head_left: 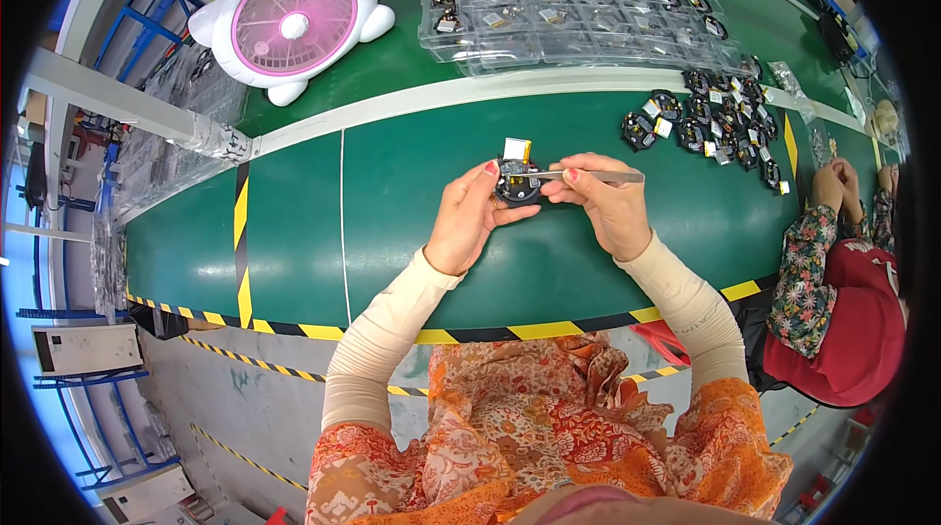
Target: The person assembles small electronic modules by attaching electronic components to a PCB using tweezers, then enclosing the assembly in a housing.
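Note:
Between my hands, above the green work surface (421, 270), is a round black electronic module (518, 192) with a small circuit board inside. A silver battery pouch (516, 149) with a yellow edge sticks up from its far side. My left hand (469, 219) grips the module by its left rim, thumb on top and a finger beneath. Metal tweezers (598, 175) are pinched in my right hand (610, 211). Their tip reaches left onto the module's inside; what exactly it touches is too small to tell.
A pile of similar black modules (720, 118) lies to the right. Clear plastic trays (578, 10) holding more of them stand at the back, beside a pink and white fan (294, 25). At far right, a co-worker's hands (835, 182) work at the same table.

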### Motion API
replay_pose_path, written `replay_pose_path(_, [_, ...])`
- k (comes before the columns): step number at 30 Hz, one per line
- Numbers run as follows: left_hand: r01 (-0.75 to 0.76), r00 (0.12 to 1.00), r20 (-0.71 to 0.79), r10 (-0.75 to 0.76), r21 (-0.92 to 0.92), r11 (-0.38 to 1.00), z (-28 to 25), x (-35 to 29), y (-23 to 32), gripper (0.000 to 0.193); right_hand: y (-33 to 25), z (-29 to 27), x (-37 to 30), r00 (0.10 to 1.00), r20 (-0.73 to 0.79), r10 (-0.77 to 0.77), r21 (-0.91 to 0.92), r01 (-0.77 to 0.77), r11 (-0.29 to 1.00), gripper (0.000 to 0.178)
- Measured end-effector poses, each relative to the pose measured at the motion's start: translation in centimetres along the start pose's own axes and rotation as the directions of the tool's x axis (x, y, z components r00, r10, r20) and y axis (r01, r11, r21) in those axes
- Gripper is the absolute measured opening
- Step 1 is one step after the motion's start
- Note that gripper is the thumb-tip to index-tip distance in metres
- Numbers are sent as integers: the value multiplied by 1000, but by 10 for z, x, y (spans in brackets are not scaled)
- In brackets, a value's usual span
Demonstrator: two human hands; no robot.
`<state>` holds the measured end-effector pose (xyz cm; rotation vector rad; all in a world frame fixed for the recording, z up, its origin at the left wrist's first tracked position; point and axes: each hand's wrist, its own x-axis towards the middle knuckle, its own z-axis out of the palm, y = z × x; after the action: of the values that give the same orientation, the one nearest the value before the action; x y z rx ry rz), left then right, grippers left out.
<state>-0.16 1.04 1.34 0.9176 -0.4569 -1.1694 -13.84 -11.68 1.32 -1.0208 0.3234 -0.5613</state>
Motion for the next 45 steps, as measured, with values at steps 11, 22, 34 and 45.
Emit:
replay_pose_path(11, [21, 999, -48, -22, -26, 999, -5, 5, -1, 32, -4, -2, -1, 995, 101, 17, -9, -16, 1000, 28])
replay_pose_path(22, [29, 999, -36, -29, -9, 1000, -3, 5, -2, 31, 4, 9, -6, 786, 278, 553, -364, -446, 817, 21])
replay_pose_path(34, [20, 999, 34, -21, 45, 999, -2, 2, -7, 39, 6, 14, -10, 862, 219, 456, -307, -383, 871, 18])
replay_pose_path(45, [57, 998, -40, -58, -12, 998, -5, 7, -3, 32, -3, 2, -1, 912, 185, 366, -426, -261, 866, 16])
